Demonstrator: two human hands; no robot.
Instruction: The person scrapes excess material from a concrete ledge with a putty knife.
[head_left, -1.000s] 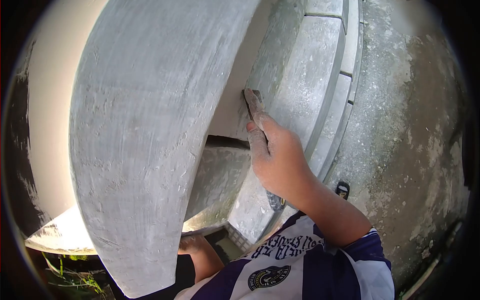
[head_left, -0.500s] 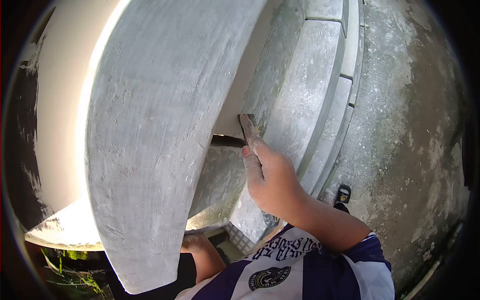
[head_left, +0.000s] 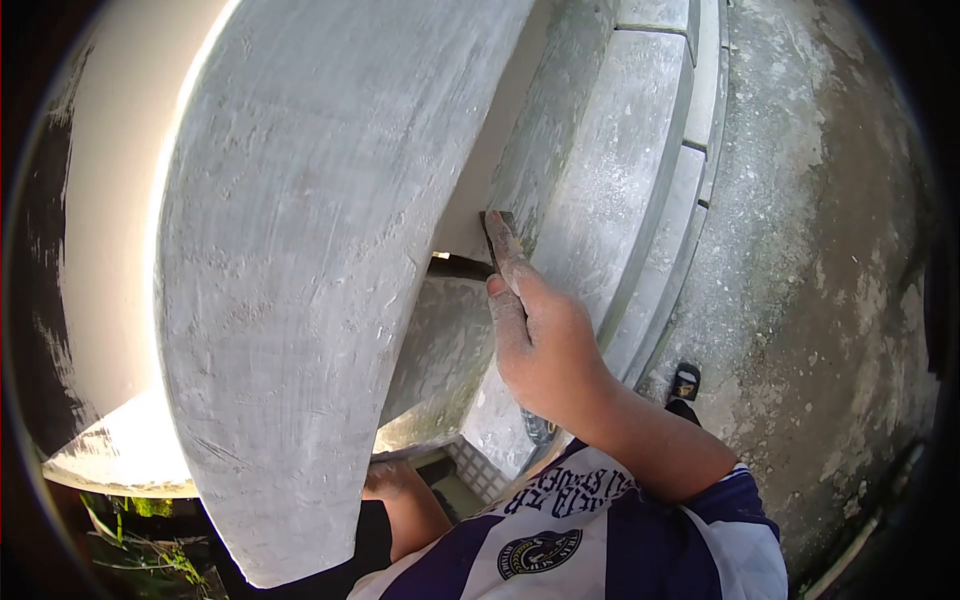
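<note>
My right hand (head_left: 545, 335) is dusted with pale powder and closed round a small flat dark tool (head_left: 490, 232). The index finger lies along the tool, whose edge touches the plastered inner face beside the curved grey slab (head_left: 300, 250). A dark gap opens just below the fingertips. At the lower middle, my left hand (head_left: 382, 481) shows only its back and wrist near the slab's lower edge. Its fingers are hidden behind the slab, so what it holds or touches cannot be seen.
Curved grey steps (head_left: 625, 170) run up the middle right, beside a rough, stained concrete floor (head_left: 780, 250). A foot in a black sandal (head_left: 685, 382) stands on the floor. Green plants (head_left: 150, 540) grow at the lower left. A patterned grille (head_left: 480, 470) shows below the steps.
My right hand and the tool have moved slightly up along the inner face. The view has shifted a little. My left hand looks about the same.
</note>
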